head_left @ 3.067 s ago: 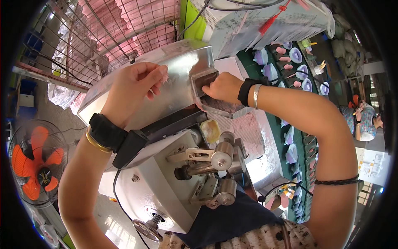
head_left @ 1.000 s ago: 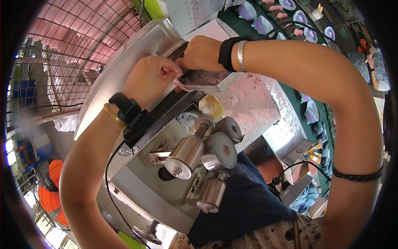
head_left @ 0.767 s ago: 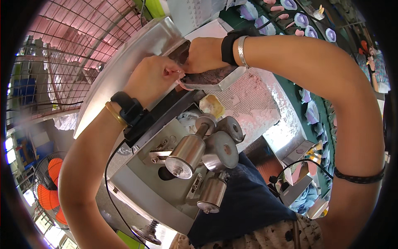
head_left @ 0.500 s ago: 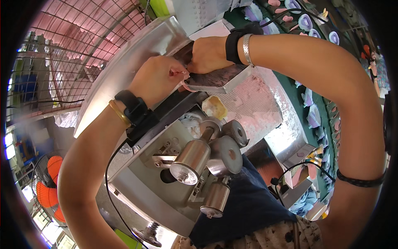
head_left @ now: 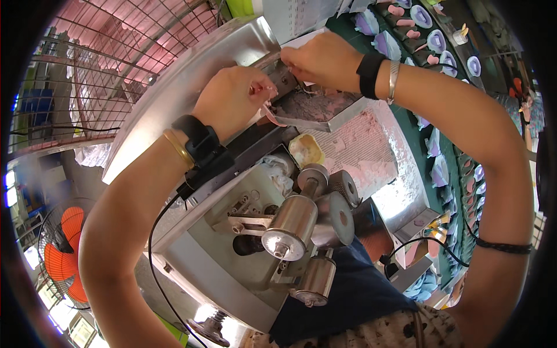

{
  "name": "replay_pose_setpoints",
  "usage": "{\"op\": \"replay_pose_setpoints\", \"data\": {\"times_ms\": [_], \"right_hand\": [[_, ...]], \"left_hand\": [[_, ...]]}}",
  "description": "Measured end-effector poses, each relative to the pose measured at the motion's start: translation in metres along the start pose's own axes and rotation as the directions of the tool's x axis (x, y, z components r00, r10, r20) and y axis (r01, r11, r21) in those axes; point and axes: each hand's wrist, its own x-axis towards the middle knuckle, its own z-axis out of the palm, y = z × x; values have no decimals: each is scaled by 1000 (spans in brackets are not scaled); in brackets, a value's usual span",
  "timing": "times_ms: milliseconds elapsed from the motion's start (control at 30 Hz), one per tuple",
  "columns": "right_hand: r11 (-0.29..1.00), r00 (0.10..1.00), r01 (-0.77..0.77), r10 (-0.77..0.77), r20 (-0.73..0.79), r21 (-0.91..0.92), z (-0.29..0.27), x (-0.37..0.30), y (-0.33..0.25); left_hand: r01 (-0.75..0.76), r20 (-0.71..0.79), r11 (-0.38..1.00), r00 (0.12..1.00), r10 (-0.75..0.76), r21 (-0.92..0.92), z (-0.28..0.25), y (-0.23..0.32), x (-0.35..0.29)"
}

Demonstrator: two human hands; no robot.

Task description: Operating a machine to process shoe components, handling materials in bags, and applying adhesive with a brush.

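Observation:
My left hand (head_left: 232, 95) is curled closed beside the sheet-metal hood, its fingertips pinching a small curved pink piece (head_left: 275, 117). The piece hangs at the near left corner of a metal tray (head_left: 339, 118) coated inside with pinkish-grey dust. Over the tray's far side is my right hand (head_left: 325, 62), fingers bent and pressed together; what they hold, if anything, is hidden. Closer to me stands a grey machine (head_left: 191, 264) with shiny metal rollers (head_left: 290, 226). A yellowish cup (head_left: 306, 150) sits between the tray and the rollers.
A dusty pink ribbed surface (head_left: 362, 151) lies right of the cup. Along the right runs a green conveyor (head_left: 426, 162) carrying lilac and pink parts. A wire cage (head_left: 127, 52) with pink material stands at the far left. Lower left is an orange-bladed fan (head_left: 64, 255).
My right hand has moved right and away from my left hand, uncovering more of the tray. My left hand stays near the tray's corner with the pink piece. The view has shifted slightly.

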Motion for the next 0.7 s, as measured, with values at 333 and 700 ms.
{"op": "replay_pose_setpoints", "data": {"times_ms": [333, 700], "right_hand": [[822, 970, -97, 205, -133, 562, -10, 2, -14], [666, 928, -368, 219, 300, 649, -28, 2, -7]], "left_hand": [[-41, -181, 991, 983, 18, -124, 3, 5, 9], [130, 43, 946, 992, -123, -297, -20, -6, -23]]}}
